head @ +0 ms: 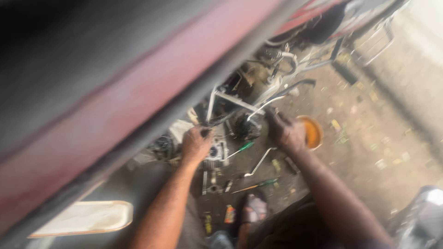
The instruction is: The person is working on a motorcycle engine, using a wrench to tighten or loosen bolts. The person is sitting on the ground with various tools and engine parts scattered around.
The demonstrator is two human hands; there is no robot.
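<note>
2 bare forearms, no sleeves showing, no gloves on the left hand (195,144) or right hand (286,133). Dark trousers (295,228); a sandal (253,210) on 1 foot.

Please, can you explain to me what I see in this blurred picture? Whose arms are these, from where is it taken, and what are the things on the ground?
The one picture comes from a camera worn on a person's head, looking down. The two bare arms are that person's own. The left hand is closed on a dark part beside a grey metal engine piece. The right hand grips something dark by the motorcycle's frame; blur hides what it is. On the dirt ground lie an orange bowl, green-handled screwdrivers, a bent metal rod and small parts. A sandalled foot shows below. The red and dark band across the left is too blurred to identify.
</note>
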